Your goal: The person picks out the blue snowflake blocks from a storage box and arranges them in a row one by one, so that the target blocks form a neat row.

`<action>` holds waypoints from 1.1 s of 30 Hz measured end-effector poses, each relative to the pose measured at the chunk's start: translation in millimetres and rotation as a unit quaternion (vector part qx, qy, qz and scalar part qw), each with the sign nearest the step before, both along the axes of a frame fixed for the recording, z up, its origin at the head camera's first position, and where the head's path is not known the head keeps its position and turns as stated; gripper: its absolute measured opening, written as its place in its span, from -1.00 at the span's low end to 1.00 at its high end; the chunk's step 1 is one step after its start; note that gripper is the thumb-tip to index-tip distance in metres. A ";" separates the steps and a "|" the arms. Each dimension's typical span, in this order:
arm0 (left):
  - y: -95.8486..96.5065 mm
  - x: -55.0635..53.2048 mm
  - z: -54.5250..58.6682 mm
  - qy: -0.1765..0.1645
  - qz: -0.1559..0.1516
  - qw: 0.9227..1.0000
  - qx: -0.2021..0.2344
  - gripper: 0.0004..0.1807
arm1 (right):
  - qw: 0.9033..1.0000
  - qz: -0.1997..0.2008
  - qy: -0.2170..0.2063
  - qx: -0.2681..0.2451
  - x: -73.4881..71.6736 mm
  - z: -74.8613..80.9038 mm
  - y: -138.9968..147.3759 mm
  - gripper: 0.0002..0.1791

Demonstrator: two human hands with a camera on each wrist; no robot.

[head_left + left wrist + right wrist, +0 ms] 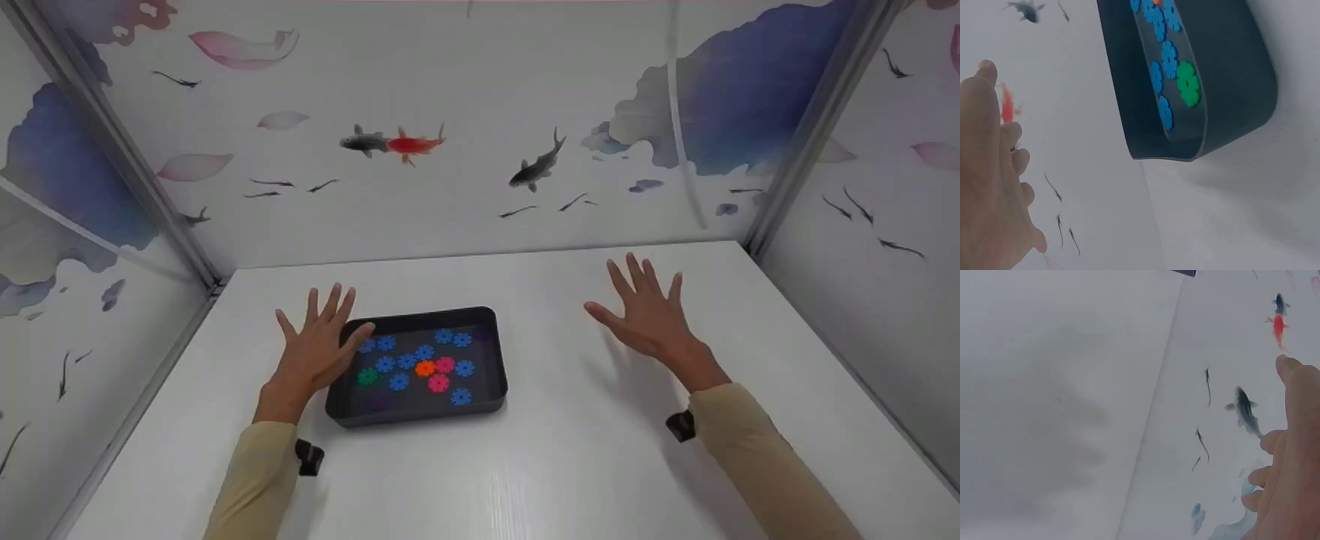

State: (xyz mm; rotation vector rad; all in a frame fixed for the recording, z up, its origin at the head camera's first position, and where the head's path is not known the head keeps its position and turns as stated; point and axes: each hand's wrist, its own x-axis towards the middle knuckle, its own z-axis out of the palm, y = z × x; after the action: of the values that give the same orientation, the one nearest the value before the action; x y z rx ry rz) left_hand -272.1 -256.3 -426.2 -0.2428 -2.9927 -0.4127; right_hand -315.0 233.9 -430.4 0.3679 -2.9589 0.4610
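A dark grey rectangular tray (pixel 416 417) lies on the white table, left of the middle. In it are several flat, notched plastic discs: mostly blue ones (pixel 399 382), a green disc (pixel 367 376), an orange disc (pixel 425 368) and pink discs (pixel 439 383). My left hand (pixel 311 352) is spread at the tray's left side, its thumb overlapping the rim in the head view. The left wrist view shows the tray's end and the green disc beside this hand. Far to the right, my right hand (pixel 649 319) is spread above the table with nothing in it.
The white tabletop (pixel 570 465) is enclosed by a back wall (pixel 465 217) and side walls printed with fish and petals. Metal posts (pixel 817 135) stand at the corners. Each wrist carries a small black device (pixel 681 426) near the sleeve.
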 end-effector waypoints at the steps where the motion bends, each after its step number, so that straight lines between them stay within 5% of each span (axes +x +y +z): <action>1: 0.1 1.4 0.3 0.004 0.001 1.000 0.006 -0.12 | 1.000 0.004 0.004 -0.007 1.7 1.2 -3.6 0.00; 11: 0.6 23.7 -3.9 0.016 0.014 0.990 0.140 -0.17 | 0.993 0.045 0.032 -0.107 17.9 6.4 -47.5 -0.07; 19: 1.5 42.0 -8.0 0.021 0.039 0.957 0.286 -0.22 | 0.973 0.074 0.016 -0.217 25.2 5.9 -82.1 -0.09; 33: -5.9 56.3 -17.6 0.015 0.083 0.910 0.406 -0.36 | 0.941 0.107 -0.002 -0.321 18.9 -8.9 -145.4 -0.26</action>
State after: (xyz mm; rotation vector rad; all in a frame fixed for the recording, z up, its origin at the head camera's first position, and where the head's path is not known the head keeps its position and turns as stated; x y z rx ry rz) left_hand -215.8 -262.2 -443.7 0.0858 -2.4930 -1.5250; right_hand -296.1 88.6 -439.3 0.5955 -2.5711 1.3899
